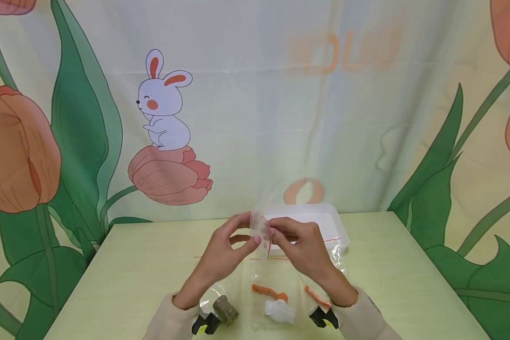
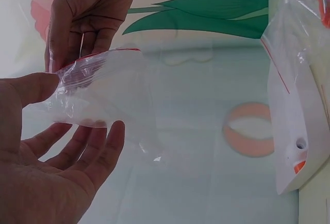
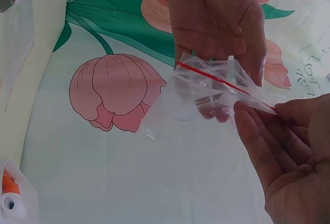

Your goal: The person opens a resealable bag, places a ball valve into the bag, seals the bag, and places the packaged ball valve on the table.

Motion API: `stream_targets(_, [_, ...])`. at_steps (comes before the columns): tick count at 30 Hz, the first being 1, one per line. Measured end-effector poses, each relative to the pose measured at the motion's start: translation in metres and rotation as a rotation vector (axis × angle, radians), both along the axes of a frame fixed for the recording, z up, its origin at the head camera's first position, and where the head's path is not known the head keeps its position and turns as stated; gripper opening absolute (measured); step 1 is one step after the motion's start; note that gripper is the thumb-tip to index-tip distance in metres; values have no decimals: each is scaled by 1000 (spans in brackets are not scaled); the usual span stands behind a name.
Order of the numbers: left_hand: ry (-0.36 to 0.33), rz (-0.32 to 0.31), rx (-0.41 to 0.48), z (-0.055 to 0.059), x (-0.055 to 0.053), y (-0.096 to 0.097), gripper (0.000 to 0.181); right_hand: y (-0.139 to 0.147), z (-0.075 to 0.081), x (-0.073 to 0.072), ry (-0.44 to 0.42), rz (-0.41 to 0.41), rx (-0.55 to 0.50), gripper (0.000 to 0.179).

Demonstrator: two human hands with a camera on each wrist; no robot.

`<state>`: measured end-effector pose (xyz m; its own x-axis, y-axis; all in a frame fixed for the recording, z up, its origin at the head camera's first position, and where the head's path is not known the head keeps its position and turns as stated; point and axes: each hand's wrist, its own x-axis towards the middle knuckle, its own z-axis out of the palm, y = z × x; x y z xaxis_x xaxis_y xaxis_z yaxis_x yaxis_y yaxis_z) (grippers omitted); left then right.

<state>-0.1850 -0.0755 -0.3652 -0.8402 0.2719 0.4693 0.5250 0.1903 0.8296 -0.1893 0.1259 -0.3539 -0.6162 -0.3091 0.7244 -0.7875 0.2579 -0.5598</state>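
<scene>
A clear zip bag (image 1: 260, 227) with a red line along its mouth is held up between the two hands, above the table. My left hand (image 1: 226, 245) holds one side of it, thumb on the near face and fingers behind, as the left wrist view shows. At the other side, my right hand (image 1: 302, 242) pinches the bag's mouth by the red line between thumb and fingers. The clear film (image 2: 124, 84) hangs loose past the fingers, and the left fingers show through it in the right wrist view. I see no object inside this bag.
Behind the hands stands a white tray (image 1: 331, 222), with a white and orange piece (image 2: 299, 166) at it. Several clear bags lie nearer: one with a brown-green cylinder (image 1: 226, 309), one with orange and white pieces (image 1: 279, 310), another with an orange piece (image 1: 316, 296). A printed curtain (image 1: 246, 118) hangs behind.
</scene>
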Motion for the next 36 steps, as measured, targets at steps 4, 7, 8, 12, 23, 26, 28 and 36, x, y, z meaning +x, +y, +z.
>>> stream_targets(4, [21,6,15,-2,1,2,52,0,1,0,-21,-6,-27,13])
stream_targets(7, [34,13,18,-3,3,3,55,0,1,0,-25,-30,-35,12])
stream_targets(8, [37,14,20,-3,3,4,56,0,1,0,-25,-36,-38,12])
stream_targets(12, [69,11,10,-5,5,7,58,0,1,1,-33,-55,-49,11])
stream_targets(23, [234,140,-95,-11,5,12,54,-1,-1,1,-29,-63,-30,12])
stream_targets(26, [238,159,-82,-11,6,13,49,-1,-2,0,-24,-62,-32,11])
stream_targets(28, [231,170,-62,-12,6,13,45,-1,-2,0,-24,-62,-34,12])
stream_targets(36, [219,284,-12,-14,6,13,18,0,-3,-1,12,-86,-9,15])
